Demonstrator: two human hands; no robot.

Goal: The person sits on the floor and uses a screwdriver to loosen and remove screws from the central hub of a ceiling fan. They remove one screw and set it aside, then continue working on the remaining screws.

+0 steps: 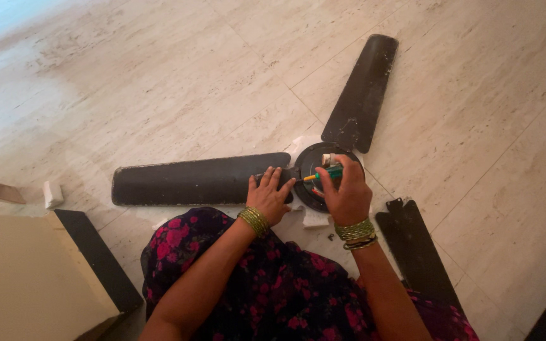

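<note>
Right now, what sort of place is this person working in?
Probably a room in a home, with work done on the floor. A pale stone-look tiled floor bears a dark three-bladed ceiling fan, and the left hand and right hand rest at its round hub beside a light wooden furniture piece.

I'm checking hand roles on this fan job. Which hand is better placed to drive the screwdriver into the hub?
Probably the right hand: it grips the green screwdriver over the round hub. The left hand presses flat on the blade.
</note>
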